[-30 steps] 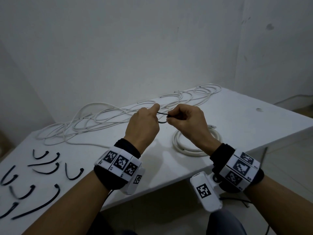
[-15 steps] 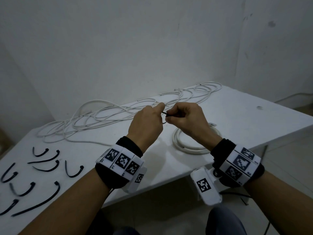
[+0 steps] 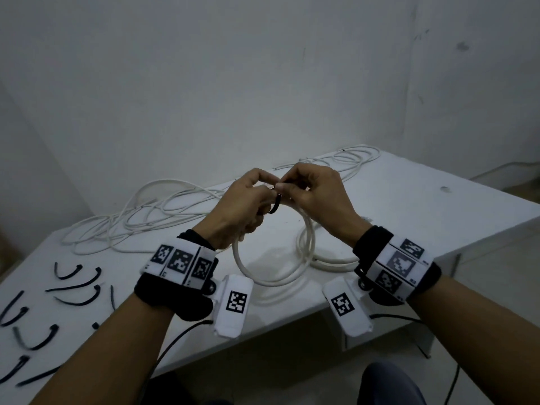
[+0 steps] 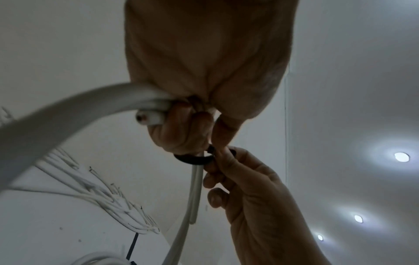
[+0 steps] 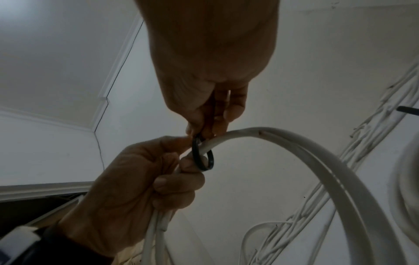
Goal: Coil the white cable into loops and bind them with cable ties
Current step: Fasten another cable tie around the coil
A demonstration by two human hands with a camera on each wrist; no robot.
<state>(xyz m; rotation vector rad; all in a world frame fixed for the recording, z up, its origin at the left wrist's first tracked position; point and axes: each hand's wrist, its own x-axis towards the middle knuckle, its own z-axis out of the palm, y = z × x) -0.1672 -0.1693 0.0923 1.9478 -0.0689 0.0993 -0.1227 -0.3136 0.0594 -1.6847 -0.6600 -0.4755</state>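
Binding: the left hand (image 3: 242, 206) gripped the gathered loops of the white cable (image 3: 271, 276) in curled fingers, holding them above the table (image 3: 409, 206).
Tie: a black cable tie (image 5: 202, 157) circled the bundle loosely, a gap visible between its band and the strands.
Right hand: the right hand (image 3: 315, 197) pinched the tie's tail between thumb and fingertips, just beside the left thumb.
Risk, slack: with the band that loose, I judged the strands could spread or one loop could slip out if the left grip eased before the tail was drawn tight.
Risk, tail: a thin tail pinched at the fingertips could slide free under a hard pull.
Surface: a white table, with loose cable (image 3: 152, 211) sprawled along its far edge, another coil (image 3: 327, 258) near the right wrist, and spare black ties (image 3: 73, 285) laid at the left.
Room: dim, with plain pale walls (image 3: 263, 83) and round ceiling lights (image 4: 401, 157).
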